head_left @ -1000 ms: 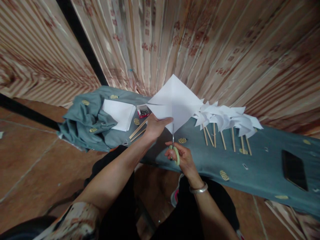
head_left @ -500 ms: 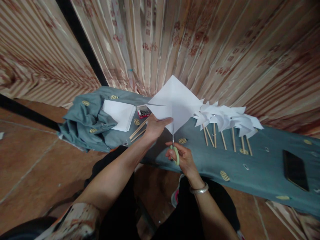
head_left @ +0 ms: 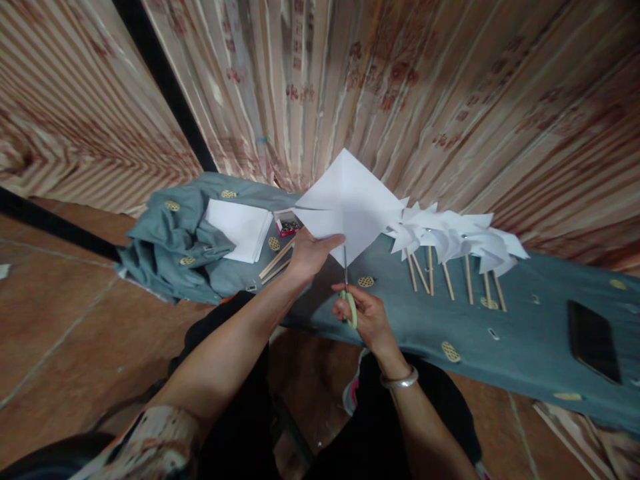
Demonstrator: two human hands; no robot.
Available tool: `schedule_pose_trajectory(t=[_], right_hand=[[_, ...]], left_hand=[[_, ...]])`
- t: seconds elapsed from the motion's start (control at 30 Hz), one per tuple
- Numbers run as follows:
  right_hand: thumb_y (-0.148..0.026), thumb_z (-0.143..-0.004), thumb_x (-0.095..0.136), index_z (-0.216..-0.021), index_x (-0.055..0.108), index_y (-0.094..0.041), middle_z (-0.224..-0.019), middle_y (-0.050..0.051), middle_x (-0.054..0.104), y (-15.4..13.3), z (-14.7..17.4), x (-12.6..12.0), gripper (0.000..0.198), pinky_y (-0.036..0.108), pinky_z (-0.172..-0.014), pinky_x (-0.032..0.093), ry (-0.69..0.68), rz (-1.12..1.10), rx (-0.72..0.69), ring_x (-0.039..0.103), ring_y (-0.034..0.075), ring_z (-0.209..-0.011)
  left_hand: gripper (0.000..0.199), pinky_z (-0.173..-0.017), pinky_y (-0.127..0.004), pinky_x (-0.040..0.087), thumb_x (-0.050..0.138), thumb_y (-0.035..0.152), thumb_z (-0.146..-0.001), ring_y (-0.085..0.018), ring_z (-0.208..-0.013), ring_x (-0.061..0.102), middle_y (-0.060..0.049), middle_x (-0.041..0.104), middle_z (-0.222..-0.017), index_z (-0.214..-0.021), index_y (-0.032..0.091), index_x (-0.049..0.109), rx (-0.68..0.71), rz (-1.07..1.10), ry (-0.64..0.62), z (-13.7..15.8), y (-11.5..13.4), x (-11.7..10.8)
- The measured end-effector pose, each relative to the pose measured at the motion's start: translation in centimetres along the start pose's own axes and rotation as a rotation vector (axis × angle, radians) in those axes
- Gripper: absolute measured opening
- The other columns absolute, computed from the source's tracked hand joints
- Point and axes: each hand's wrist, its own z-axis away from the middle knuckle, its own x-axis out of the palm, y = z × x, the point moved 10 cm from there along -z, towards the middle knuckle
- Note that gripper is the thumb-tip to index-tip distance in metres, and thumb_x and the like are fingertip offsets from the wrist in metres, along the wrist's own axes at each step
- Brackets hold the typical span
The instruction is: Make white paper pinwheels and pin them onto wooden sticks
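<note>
A square sheet of white paper (head_left: 363,200) is held up corner-on above the cloth, with a slit running in from its left corner. My left hand (head_left: 311,252) pinches its lower left side, the thumb lying across the front. In my right hand (head_left: 367,311) are scissors (head_left: 351,310) with light green handles, my fingers through the loops. Their blades point away from me and meet the sheet at its bottom corner, below my left thumb. How far the blades are apart is hard to make out.
Paper pinwheels (head_left: 445,233) on wooden sticks lie to the right, a phone (head_left: 593,341) beyond them. Leftward are a stack of white paper (head_left: 240,230), a small red box (head_left: 287,224) of metal pins and loose sticks (head_left: 275,263). A green cloth (head_left: 400,320) covers the narrow table; a curtain hangs behind.
Both hands, the sheet and the scissors stay in almost the same place. The view has shifted very slightly.
</note>
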Motion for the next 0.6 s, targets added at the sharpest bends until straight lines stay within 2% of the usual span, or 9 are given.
schedule_pose_trajectory(t=[0.27, 0.47, 0.6], right_hand=[[-0.043, -0.063, 0.078, -0.092, 0.070, -0.021, -0.057, -0.004, 0.062, 0.19, -0.04, 0.03, 0.037, 0.022, -0.047, 0.043, 0.017, -0.020, 0.041, 0.053, 0.010, -0.048], [-0.044, -0.061, 0.080, -0.091, 0.069, -0.020, -0.057, -0.003, 0.063, 0.19, 0.02, -0.19, 0.040, 0.022, -0.048, 0.042, 0.031, -0.023, 0.060, 0.053, 0.010, -0.049], [-0.045, -0.062, 0.079, -0.092, 0.069, -0.019, -0.057, -0.003, 0.062, 0.25, -0.03, -0.29, 0.041, 0.022, -0.049, 0.042, 0.029, -0.017, 0.054, 0.053, 0.010, -0.049]], left_hand=[[0.030, -0.079, -0.034, 0.051, 0.080, 0.021, -0.051, -0.021, -0.079, 0.066, -0.004, 0.073, -0.081, -0.079, 0.016, 0.068, -0.017, -0.018, 0.012, 0.04, -0.08, -0.13], [0.019, -0.078, -0.032, 0.050, 0.075, 0.026, -0.057, -0.019, -0.077, 0.065, -0.003, 0.073, -0.081, -0.072, 0.016, 0.067, -0.015, 0.000, -0.053, 0.25, 0.44, 0.63], [0.014, -0.070, -0.029, 0.049, 0.071, 0.024, -0.058, -0.017, -0.068, 0.063, -0.001, 0.070, -0.071, -0.068, 0.016, 0.066, -0.028, -0.044, -0.050, 0.06, 0.22, 0.44]])
